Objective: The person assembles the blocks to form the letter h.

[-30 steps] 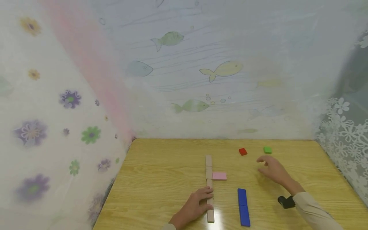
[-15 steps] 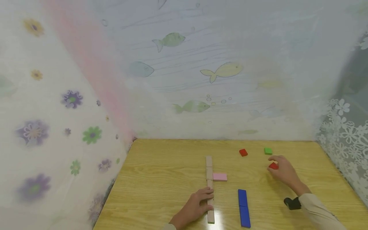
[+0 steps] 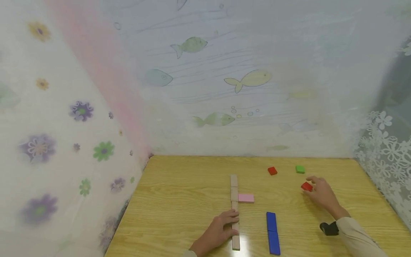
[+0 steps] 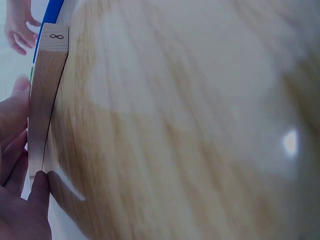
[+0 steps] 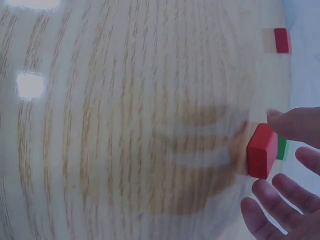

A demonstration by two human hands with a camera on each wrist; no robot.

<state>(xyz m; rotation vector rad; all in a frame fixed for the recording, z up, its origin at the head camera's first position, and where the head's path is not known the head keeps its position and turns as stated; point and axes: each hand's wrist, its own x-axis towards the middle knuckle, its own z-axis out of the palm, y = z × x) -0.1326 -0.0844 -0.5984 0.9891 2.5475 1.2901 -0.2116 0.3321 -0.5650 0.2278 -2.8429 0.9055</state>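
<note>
Easing rightward, the right hand [image 3: 324, 195] uncovers more of a red block [image 3: 306, 186]

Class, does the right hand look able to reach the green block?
Likely yes: the green block lies just beyond the right hand; the nearer red block seems not to bar the way.

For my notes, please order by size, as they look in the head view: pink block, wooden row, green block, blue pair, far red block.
1. wooden row
2. blue pair
3. pink block
4. green block, far red block: they look alike, so unranked.
</note>
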